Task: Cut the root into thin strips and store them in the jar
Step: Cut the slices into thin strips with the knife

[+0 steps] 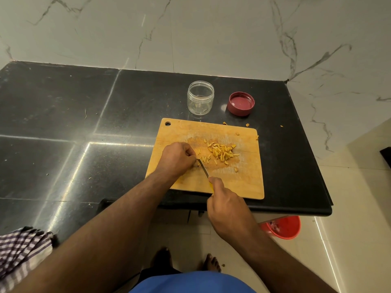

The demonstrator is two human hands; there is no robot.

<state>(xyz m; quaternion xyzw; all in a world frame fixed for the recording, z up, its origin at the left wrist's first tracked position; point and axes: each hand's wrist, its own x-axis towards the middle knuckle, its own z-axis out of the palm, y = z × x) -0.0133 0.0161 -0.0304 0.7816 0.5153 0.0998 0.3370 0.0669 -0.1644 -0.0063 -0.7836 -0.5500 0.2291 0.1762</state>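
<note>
Right hand (227, 205) on knife (203, 168) — strips (222, 152) beyond.

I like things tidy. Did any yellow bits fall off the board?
Yes. A few cut bits lie on the black counter just past the cutting board, near the red lid, and one on the floor.

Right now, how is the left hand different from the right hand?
The left hand rests on the cutting board with fingers curled over a small piece, mostly hidden; the right hand grips the knife by its yellow handle. The left lies farther onto the board; the right is at its near edge. Both are bare.
</note>
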